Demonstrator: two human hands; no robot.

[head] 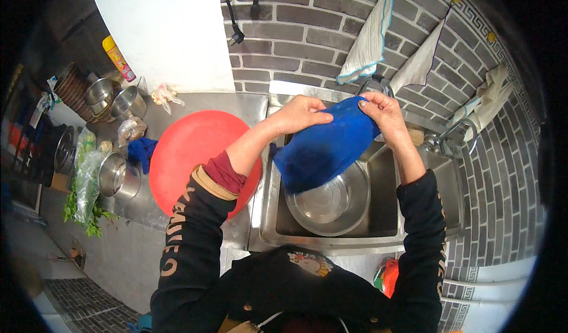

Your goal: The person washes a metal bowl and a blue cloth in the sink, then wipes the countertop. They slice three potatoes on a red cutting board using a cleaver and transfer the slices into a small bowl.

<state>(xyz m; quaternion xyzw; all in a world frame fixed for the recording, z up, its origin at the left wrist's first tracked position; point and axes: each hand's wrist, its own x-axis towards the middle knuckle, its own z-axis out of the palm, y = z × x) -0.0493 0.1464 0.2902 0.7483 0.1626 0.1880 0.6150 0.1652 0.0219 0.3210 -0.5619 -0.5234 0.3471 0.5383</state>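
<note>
A blue cloth [326,148] is stretched by its upper edge between my two hands, over the left basin of a steel sink [386,195]. My left hand [304,115] pinches its upper left side between thumb and fingers. At the top right corner, my right hand [384,113] grips the fabric with the thumb in front. The cloth's lower end hangs down and covers part of a round metal bowl [330,204] in the basin. Left of the sink, a large round red plastic item [199,151] rests on the steel counter, partly behind my left forearm.
Pots [117,173], a blue cloth [142,152] and bagged green vegetables [88,186] crowd the counter's left. Above the sink hang light towels [368,31]. A curved faucet [457,133] stands at the right basin. Plugs on black cords [236,35] dangle against the brick wall.
</note>
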